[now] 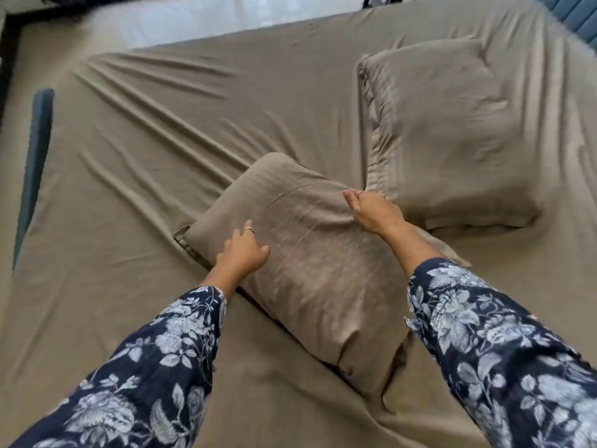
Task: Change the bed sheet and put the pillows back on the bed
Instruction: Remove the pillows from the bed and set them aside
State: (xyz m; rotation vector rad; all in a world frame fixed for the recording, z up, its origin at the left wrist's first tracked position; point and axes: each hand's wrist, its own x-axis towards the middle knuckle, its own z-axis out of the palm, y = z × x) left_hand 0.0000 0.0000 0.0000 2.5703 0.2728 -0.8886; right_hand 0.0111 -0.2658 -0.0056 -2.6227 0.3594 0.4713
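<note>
A wide bed fills the room view, covered by a taupe bed sheet (168,150). The sheet is smooth, thin fabric; long diagonal creases run across its left half, and shorter folds gather at the near edge. A blue upholstered bed frame (34,163) shows along the left side and again at the top right corner. Beyond the far edge lies a pale, glossy floor (200,17).

Two pillows in matching taupe cases lie on the sheet. The far pillow (445,130) lies flat at the right, roughly rectangular, with a flanged border along its left side. The near pillow (310,260) lies diagonally at the centre, plump, its case creased, its upper right corner close to the far pillow.

The left hand (240,250) rests on the left part of the near pillow, fingers relaxed and spread, grip open. The right hand (371,210) pinches the fabric at the pillow's upper right edge, grip closed on the case. Each hand bears a ring. Both arms wear dark blue sleeves (504,344) with a white floral print.
</note>
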